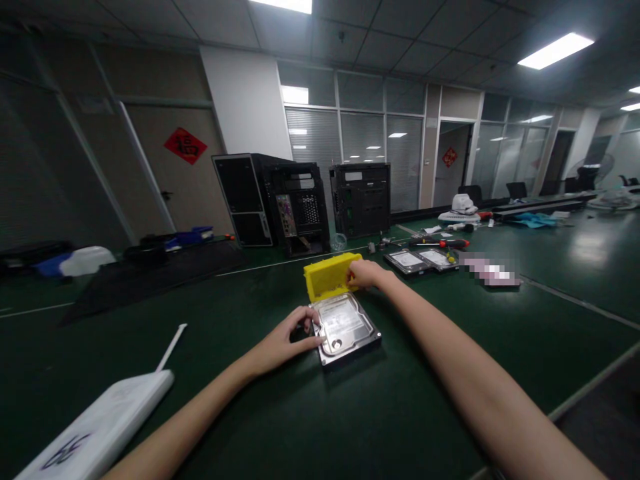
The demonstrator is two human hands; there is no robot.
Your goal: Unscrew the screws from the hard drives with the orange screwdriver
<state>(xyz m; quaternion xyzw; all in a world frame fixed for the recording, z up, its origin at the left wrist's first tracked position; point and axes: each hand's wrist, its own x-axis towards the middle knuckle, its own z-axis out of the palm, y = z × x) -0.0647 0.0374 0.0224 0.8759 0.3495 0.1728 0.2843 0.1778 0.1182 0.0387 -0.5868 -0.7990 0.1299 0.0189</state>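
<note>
A silver hard drive [345, 323] lies flat on the green table in front of me, its metal cover facing up. My left hand [299, 331] is at its left edge, with the thumb on the cover and the other fingers curled at the side. Just behind the drive is a yellow plastic box [325, 275], its open side towards me and small bits in its bottom. My right hand [364, 274] reaches into the right part of this box, fingers pinched together. Whatever is between those fingertips is too small to make out.
Two more hard drives [407, 261] lie behind to the right, near screwdrivers [440, 243]. Black computer cases [300, 210] stand along the back. A white device [105, 423] with a thin stick is at the front left. A dark mat [160, 270] lies farther left.
</note>
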